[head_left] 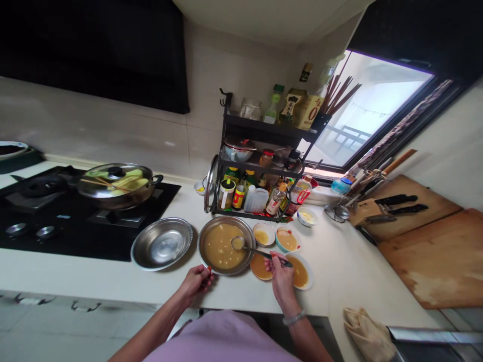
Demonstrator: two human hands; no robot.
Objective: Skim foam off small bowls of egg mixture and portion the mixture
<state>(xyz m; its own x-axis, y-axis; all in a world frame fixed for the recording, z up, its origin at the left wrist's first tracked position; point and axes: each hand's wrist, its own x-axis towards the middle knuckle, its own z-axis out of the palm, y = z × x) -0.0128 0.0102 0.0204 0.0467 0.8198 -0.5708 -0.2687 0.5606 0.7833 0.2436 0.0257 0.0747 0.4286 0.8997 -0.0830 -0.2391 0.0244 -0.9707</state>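
Right now I have the right hand's (pixel 281 275) fingers closed around the handle of a ladle (pixel 238 244), while the left hand (pixel 196 280) curls at the near-left rim of the metal basin (pixel 225 221), thumb touching, though whether it truly grips I can't tell. Ladling looks like the step in hand, the ladle's head inside the basin among yellow-brown liquid (pixel 219 246), and I reckon the next move calls for a level ladle and a steady basin. Outward, four bowls (pixel 310 274) crowd the table (pixel 339 281) just to the right, and a second basin (pixel 162 244) sits left, beside the stove (pixel 71 241).
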